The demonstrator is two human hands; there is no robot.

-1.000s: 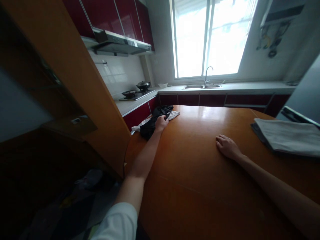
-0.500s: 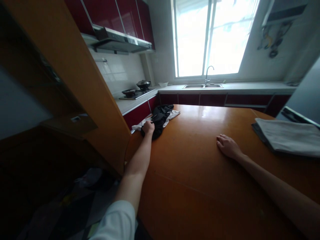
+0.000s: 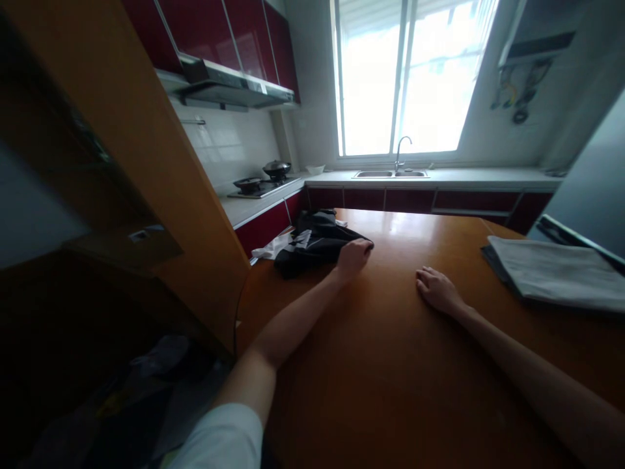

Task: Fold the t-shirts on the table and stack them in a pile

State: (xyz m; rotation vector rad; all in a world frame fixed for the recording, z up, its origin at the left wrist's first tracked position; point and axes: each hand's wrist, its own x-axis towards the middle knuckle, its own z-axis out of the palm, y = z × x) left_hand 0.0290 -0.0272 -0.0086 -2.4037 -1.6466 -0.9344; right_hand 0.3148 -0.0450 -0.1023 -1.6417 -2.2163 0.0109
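Right now, our left hand (image 3: 354, 258) has its fingers closed on the right-hand end of the black cloth (image 3: 317, 251), just left of the frame's centre. Our right hand (image 3: 438, 290) lies palm down to the right of centre, fingers loosely extended, holding nothing; our two hands are apart. The black cloth rests on the surface (image 3: 381, 352), near its far left edge. We see it bunched and creased at the left, narrowing toward our grip, with a whitish patch across its middle. It is not laid flat or folded. A white cloth (image 3: 272, 248) pokes out at its left side, crumpled too, and we cannot tell whether the two are joined. At the right edge of the frame, by contrast, we have a pale grey cloth (image 3: 561, 270) already folded flat, over a darker layer (image 3: 495, 262). Beyond, at upper centre, we see a sink (image 3: 374, 174) beneath a bright window.
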